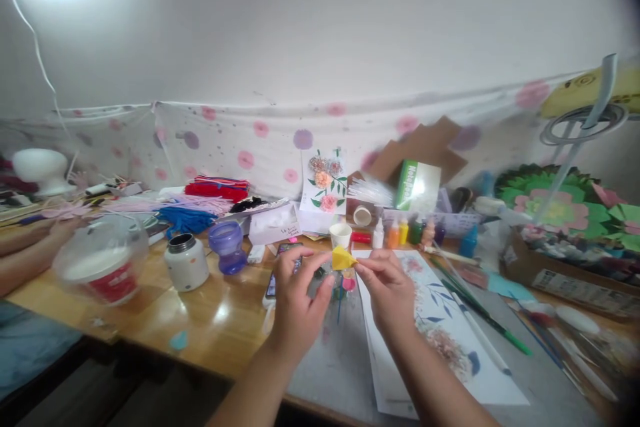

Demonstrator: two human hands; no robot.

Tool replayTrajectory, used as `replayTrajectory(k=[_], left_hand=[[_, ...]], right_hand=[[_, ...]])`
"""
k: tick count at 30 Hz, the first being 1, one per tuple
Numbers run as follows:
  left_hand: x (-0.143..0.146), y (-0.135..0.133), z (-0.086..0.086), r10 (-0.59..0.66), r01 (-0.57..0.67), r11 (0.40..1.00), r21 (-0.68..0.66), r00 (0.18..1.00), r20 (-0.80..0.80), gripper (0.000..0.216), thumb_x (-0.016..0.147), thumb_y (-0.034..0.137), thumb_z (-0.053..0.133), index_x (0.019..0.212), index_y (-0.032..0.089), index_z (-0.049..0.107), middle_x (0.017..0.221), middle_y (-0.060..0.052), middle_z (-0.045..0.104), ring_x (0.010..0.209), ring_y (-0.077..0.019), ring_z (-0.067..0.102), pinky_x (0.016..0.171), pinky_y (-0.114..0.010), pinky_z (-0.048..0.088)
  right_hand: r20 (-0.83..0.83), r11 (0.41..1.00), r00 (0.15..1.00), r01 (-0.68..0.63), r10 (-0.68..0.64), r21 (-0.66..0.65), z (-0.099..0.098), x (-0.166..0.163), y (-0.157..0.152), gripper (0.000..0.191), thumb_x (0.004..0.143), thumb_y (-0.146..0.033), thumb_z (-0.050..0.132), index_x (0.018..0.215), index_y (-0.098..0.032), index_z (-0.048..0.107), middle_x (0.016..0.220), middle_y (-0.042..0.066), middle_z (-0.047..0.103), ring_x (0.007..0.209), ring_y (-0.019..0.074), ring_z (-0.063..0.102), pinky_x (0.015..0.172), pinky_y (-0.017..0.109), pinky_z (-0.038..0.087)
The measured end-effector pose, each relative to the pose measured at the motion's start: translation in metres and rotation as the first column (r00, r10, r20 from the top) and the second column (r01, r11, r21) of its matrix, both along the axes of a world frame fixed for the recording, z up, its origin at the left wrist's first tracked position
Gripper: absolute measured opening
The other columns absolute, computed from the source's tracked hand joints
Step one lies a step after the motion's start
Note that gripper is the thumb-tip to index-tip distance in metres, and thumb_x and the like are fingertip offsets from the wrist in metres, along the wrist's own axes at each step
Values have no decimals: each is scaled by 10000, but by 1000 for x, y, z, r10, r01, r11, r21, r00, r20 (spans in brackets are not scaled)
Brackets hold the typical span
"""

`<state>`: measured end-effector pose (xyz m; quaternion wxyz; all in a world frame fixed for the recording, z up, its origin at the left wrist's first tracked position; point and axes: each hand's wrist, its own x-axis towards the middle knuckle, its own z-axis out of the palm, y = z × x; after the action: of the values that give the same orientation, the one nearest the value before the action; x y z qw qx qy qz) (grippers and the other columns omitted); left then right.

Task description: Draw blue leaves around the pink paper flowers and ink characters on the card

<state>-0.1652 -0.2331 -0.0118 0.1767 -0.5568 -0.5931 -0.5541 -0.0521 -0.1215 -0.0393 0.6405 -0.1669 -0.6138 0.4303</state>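
Observation:
A small piece of folded yellow paper is held up over the work surface in front of me. The thumb and fingers of my right hand pinch its right corner. My left hand is at the paper's left edge, index fingertip close to or touching it, thumb lower and apart. Behind the paper stands a white paper cup. Small pink and teal pots show just below it. Under my right forearm lies a white sheet with a floral picture. A phone is partly hidden behind my left hand.
On the left are a clear plastic bucket, a grey-white jar and a purple cup. Small paint bottles line the back. Brushes, tools and a cardboard box crowd the right. Another person's arm rests far left.

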Motion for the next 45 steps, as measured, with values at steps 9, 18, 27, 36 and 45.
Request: replayTrajectory(k=[9, 18, 27, 36, 45], left_hand=[[-7, 1, -4, -53, 54, 995, -85, 998, 20, 237, 895, 235, 462, 1062, 250, 629, 1074, -66, 451, 1049, -245, 454, 930, -411, 367], [-6, 9, -11, -180, 194, 975, -106, 975, 134, 211, 888, 249, 480, 1018, 254, 646, 1064, -52, 450, 1067, -232, 439, 942, -381, 333], [-4, 21, -32, -256, 291, 956, -21, 871, 418, 235, 917, 282, 418, 903, 217, 644, 1022, -34, 537, 1041, -199, 510, 915, -297, 391], [23, 13, -55, -76, 48, 997, 68, 861, 504, 138, 919, 259, 476, 823, 200, 557, 736, 23, 553, 681, -134, 510, 625, -213, 407], [1, 11, -5, -8, -15, 992, 126, 983, 185, 44, 800, 222, 633, 842, 210, 630, 892, -19, 529, 891, -187, 517, 837, -316, 389]], right_hand=[[39, 999, 999, -8, 6, 43, -1, -1, -4, 81, 726, -231, 712, 772, -283, 754, 784, 15, 545, 771, 172, 542, 663, 308, 460], [18, 999, 999, -49, 49, 12, -5, -1, -1, 66, 703, -232, 731, 747, -275, 752, 771, 12, 544, 776, 174, 530, 699, 323, 442], [-67, 978, 988, -147, 138, -151, -9, -6, -2, 45, 657, -240, 761, 693, -265, 749, 791, 14, 545, 774, 167, 530, 700, 317, 449], [-181, 946, 970, -204, 161, -251, -6, -20, -5, 45, 655, -264, 757, 694, -246, 743, 783, 11, 546, 775, 162, 528, 696, 305, 438], [-109, 944, 971, -235, 215, -232, 1, -23, -17, 41, 660, -252, 759, 697, -241, 746, 769, 5, 529, 768, 167, 515, 715, 314, 419]])
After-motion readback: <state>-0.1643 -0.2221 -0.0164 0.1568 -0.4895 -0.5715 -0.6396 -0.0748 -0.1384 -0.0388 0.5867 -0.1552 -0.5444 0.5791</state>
